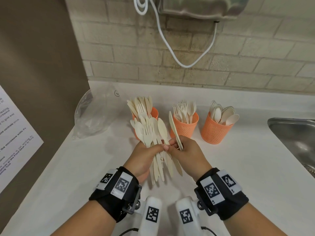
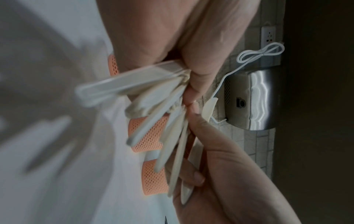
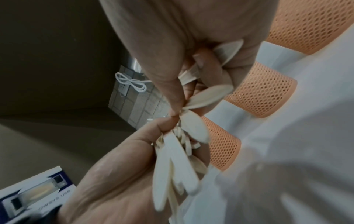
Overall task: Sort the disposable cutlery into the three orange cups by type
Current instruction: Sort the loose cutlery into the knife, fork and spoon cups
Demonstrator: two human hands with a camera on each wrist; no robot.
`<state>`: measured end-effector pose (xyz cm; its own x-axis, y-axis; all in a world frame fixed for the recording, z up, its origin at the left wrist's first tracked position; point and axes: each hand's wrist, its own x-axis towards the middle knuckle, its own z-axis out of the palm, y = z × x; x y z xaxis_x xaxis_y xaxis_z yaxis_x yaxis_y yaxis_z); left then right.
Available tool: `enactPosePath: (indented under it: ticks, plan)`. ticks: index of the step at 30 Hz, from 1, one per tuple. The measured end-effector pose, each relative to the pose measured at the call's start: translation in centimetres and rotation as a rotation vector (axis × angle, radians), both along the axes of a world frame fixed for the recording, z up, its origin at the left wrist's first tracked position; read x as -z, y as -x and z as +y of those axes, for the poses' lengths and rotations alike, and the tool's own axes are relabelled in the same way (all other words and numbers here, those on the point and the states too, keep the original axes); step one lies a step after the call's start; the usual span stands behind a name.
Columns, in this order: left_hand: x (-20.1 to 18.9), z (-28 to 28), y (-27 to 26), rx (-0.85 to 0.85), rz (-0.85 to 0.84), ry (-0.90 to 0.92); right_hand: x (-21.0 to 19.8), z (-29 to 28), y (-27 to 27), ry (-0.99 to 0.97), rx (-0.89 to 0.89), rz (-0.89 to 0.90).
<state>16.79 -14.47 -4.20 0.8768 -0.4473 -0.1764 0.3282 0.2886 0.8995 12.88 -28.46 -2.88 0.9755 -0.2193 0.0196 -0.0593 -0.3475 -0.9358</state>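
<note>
Three orange mesh cups stand in a row on the white counter [image 1: 76, 176]. The left cup [image 1: 154, 112], partly hidden, holds knives and a fork; the middle cup [image 1: 185, 127] holds forks; the right cup [image 1: 215, 132] holds spoons. My left hand [image 1: 150, 155] grips a bundle of mixed cream cutlery [image 1: 150, 132] by the handles, in front of the left cup. My right hand [image 1: 183, 150] pinches one knife [image 1: 174, 128], blade up, beside the bundle. Both wrist views show the two hands touching at the bundle [image 3: 178, 166]; the handles [image 2: 172, 136] fan out.
A crumpled clear plastic bag [image 1: 95, 114] lies at the back left. A steel sink [image 1: 296, 137] is set into the counter on the right. A metal wall unit [image 1: 201, 7] with a hanging white cable [image 1: 170, 45] is above the cups. A printed notice [image 1: 15, 133] hangs on the left panel.
</note>
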Motion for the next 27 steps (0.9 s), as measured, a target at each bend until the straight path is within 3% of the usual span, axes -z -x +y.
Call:
enactPosePath:
  ticks: [4, 16, 21, 27]
  plan:
    - [-0.10, 0.09, 0.17, 0.017, -0.005, 0.014, -0.24, 0.04, 0.02, -0.043, -0.014, 0.030]
    - [-0.68, -0.23, 0.61, -0.035, 0.033, 0.056, 0.02, 0.64, 0.02, 0.066, -0.019, -0.035]
    - [-0.90, -0.37, 0.77, -0.059, -0.002, 0.087, 0.02, 0.86, 0.04, -0.055, -0.080, 0.064]
    - [-0.64, -0.02, 0.65, -0.058, 0.001, 0.058, -0.25, 0.22, 0.05, -0.022, -0.167, 0.101]
